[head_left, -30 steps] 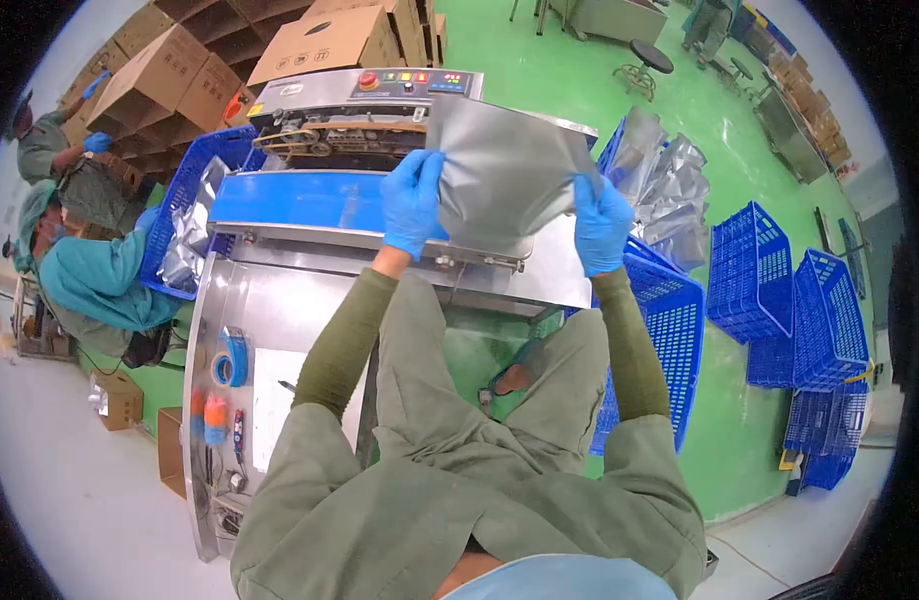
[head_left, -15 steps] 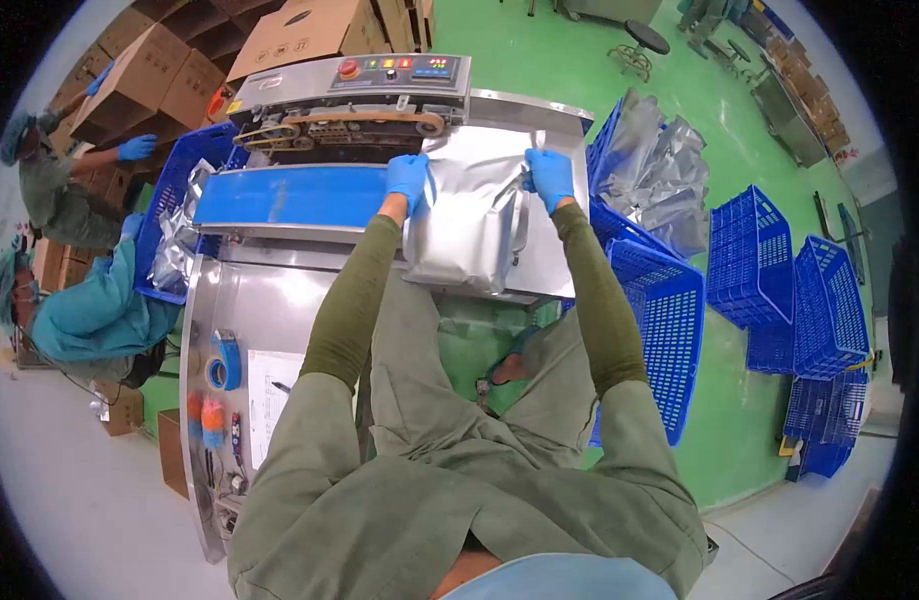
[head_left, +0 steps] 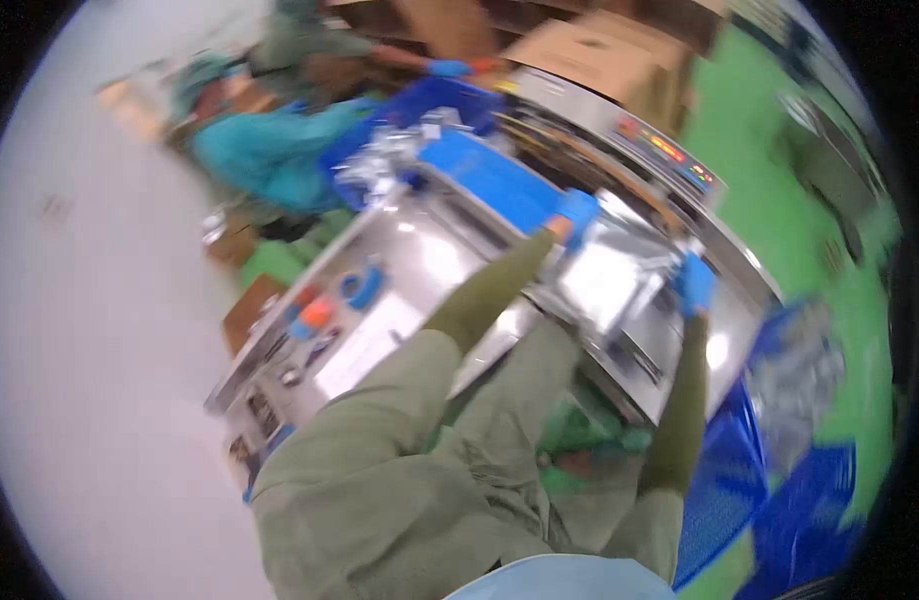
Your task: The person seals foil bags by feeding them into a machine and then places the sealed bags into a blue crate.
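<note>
A shiny silver foil bag lies in front of me at the belt sealing machine, its upper edge close under the machine's band. My left hand, in a blue glove, is closed on the bag's upper left corner beside the blue conveyor belt. At the opposite upper corner, my gloved right hand grips the bag's edge. Motion blur smears the fingers of both hands. Red and yellow lights glow on the machine's control panel.
A steel table holds a blue tape roll and a paper sheet. Foil bags fill a blue crate at upper left, beside a person in teal. More silver bags and blue crates are at right.
My view has swung left and tilted, so the machine, bag and hands appear further right. Both hands have stayed at the bag's upper corners. The picture is now blurred.
</note>
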`<control>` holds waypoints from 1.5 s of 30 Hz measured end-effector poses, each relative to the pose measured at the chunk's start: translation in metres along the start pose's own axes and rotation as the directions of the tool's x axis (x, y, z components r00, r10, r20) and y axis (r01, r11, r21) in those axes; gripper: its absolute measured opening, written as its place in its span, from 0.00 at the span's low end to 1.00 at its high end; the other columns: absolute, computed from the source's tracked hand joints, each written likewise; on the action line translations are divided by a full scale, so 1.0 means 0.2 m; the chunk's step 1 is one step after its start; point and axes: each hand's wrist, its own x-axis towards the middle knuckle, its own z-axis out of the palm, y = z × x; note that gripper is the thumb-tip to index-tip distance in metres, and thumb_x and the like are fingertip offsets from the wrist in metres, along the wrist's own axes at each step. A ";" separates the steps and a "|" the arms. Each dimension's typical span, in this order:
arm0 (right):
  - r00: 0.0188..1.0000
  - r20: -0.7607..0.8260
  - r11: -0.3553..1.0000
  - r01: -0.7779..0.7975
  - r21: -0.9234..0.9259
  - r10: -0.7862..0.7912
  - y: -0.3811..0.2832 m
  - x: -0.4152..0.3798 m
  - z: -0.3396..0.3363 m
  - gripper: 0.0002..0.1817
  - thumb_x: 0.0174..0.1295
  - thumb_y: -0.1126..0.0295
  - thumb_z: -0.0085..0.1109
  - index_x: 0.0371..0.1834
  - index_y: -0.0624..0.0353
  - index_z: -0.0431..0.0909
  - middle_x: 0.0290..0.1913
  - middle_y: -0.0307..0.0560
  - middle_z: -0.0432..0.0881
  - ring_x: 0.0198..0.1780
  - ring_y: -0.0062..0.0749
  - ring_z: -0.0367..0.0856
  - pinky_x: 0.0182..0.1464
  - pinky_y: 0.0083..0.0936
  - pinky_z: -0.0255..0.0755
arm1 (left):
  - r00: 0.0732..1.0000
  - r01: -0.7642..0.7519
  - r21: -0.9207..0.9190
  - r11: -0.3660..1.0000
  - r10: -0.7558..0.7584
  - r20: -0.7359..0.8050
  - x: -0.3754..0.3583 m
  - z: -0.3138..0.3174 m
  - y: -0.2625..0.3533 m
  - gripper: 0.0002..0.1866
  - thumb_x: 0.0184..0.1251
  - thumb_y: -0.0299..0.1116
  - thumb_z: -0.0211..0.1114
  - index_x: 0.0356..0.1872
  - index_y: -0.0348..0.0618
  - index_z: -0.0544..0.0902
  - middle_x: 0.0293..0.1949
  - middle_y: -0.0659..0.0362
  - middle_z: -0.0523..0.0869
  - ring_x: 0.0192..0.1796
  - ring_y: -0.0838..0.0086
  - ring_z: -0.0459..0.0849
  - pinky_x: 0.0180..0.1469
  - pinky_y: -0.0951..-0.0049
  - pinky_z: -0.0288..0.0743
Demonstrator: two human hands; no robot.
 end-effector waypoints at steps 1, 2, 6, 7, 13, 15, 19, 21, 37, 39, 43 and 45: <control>0.995 -0.089 0.985 -0.067 -0.162 0.053 -0.06 0.00 -0.02 0.17 0.67 0.54 0.53 0.33 0.56 0.81 0.18 0.33 0.71 0.17 0.16 0.65 0.19 0.18 0.62 | 0.999 0.008 0.089 0.996 -0.005 -0.038 0.02 0.00 -0.07 0.12 0.58 0.40 0.61 0.29 0.43 0.86 0.34 0.48 0.87 0.36 0.55 0.86 0.40 0.62 0.77; 0.992 -0.127 0.999 0.023 -0.028 -0.026 -0.02 -0.02 -0.07 0.16 0.67 0.56 0.52 0.32 0.56 0.80 0.19 0.34 0.72 0.18 0.18 0.66 0.19 0.18 0.61 | 0.981 0.088 -0.146 0.985 -0.111 -0.156 -0.04 -0.12 -0.15 0.12 0.60 0.39 0.61 0.31 0.41 0.85 0.32 0.50 0.86 0.34 0.59 0.85 0.40 0.63 0.78; 0.847 -0.423 0.940 0.231 -0.250 -0.321 -0.02 -0.68 -0.50 0.15 0.67 0.60 0.53 0.39 0.60 0.81 0.24 0.39 0.77 0.26 0.22 0.75 0.30 0.21 0.68 | 0.881 0.212 -0.669 0.712 -0.435 -0.184 -0.65 -0.71 0.12 0.17 0.65 0.42 0.63 0.40 0.35 0.81 0.38 0.52 0.84 0.32 0.63 0.82 0.41 0.62 0.78; 0.755 -0.522 0.910 0.248 -0.332 -0.396 0.10 -0.89 -0.69 0.15 0.66 0.60 0.55 0.40 0.62 0.82 0.25 0.40 0.79 0.28 0.25 0.77 0.33 0.23 0.71 | 0.860 0.235 -0.634 0.737 -0.461 -0.217 -0.86 -0.73 0.07 0.16 0.65 0.41 0.63 0.40 0.36 0.81 0.37 0.53 0.83 0.32 0.64 0.82 0.40 0.62 0.78; 0.650 -0.747 0.416 -0.722 -0.552 0.137 1.12 -2.01 -1.13 0.20 0.62 0.56 0.54 0.49 0.60 0.76 0.46 0.57 0.79 0.45 0.51 0.78 0.48 0.41 0.73 | 0.791 0.477 -0.541 0.693 -0.607 -0.080 -1.89 -0.61 -0.08 0.13 0.65 0.39 0.62 0.38 0.37 0.80 0.35 0.55 0.82 0.31 0.66 0.80 0.39 0.64 0.77; 0.638 -0.744 0.654 -0.653 -0.382 0.202 1.25 -2.17 -0.95 0.23 0.56 0.52 0.58 0.43 0.63 0.78 0.48 0.69 0.78 0.49 0.62 0.77 0.49 0.49 0.72 | 0.775 0.529 -0.504 0.683 -0.631 -0.042 -1.99 -0.62 -0.12 0.12 0.65 0.38 0.61 0.37 0.37 0.80 0.34 0.55 0.82 0.30 0.66 0.79 0.39 0.64 0.76; 0.398 -0.917 0.615 -0.734 -0.289 0.044 1.53 -2.50 -1.05 0.15 0.56 0.55 0.59 0.36 0.56 0.79 0.35 0.61 0.83 0.38 0.61 0.82 0.43 0.51 0.74 | 0.778 0.568 -0.408 0.715 -0.628 -0.020 -2.24 -0.59 0.20 0.11 0.65 0.36 0.60 0.36 0.38 0.80 0.33 0.56 0.81 0.30 0.68 0.78 0.38 0.65 0.76; 0.361 -0.930 0.549 -0.793 -0.264 0.075 1.55 -2.31 -0.84 0.13 0.58 0.56 0.56 0.38 0.52 0.78 0.31 0.58 0.83 0.35 0.59 0.82 0.38 0.51 0.75 | 0.782 0.597 -0.373 0.710 -0.620 0.071 -2.00 -0.44 -0.08 0.10 0.65 0.35 0.60 0.36 0.38 0.80 0.32 0.57 0.80 0.30 0.68 0.78 0.37 0.65 0.75; 0.409 -0.765 0.016 -0.878 -0.479 -0.498 0.83 -2.36 -2.61 0.25 0.59 0.57 0.60 0.56 0.59 0.74 0.53 0.55 0.79 0.57 0.51 0.75 0.58 0.42 0.69 | 0.646 0.730 -0.234 0.642 -0.760 -0.069 -2.55 -0.89 -0.01 0.05 0.65 0.28 0.56 0.31 0.42 0.79 0.26 0.62 0.77 0.27 0.74 0.74 0.33 0.69 0.72; 0.515 -0.506 0.161 -0.573 -0.804 -0.692 0.96 -1.83 -2.58 0.24 0.61 0.57 0.59 0.57 0.59 0.75 0.55 0.54 0.79 0.58 0.46 0.76 0.61 0.38 0.67 | 0.671 0.711 -0.224 0.666 -0.738 -0.066 -2.57 -0.86 0.11 0.05 0.65 0.27 0.56 0.30 0.42 0.79 0.26 0.62 0.76 0.27 0.75 0.73 0.33 0.69 0.72; 0.772 -0.286 0.126 -0.262 -0.957 -0.568 0.84 -0.81 -1.99 0.31 0.57 0.59 0.63 0.62 0.61 0.69 0.57 0.60 0.75 0.60 0.53 0.71 0.62 0.43 0.65 | 0.856 0.493 -0.063 0.868 -0.497 -0.145 -2.44 -0.72 0.17 0.07 0.65 0.30 0.58 0.37 0.36 0.81 0.36 0.49 0.82 0.40 0.65 0.81 0.45 0.68 0.74; 0.872 -0.370 0.047 -0.375 -0.926 -0.321 0.91 -0.53 -1.89 0.32 0.55 0.57 0.64 0.62 0.59 0.68 0.57 0.57 0.75 0.61 0.51 0.71 0.63 0.45 0.63 | 0.869 0.492 0.004 0.871 -0.491 -0.063 -2.23 -0.76 0.44 0.09 0.65 0.35 0.62 0.37 0.41 0.82 0.35 0.54 0.83 0.35 0.67 0.81 0.41 0.68 0.75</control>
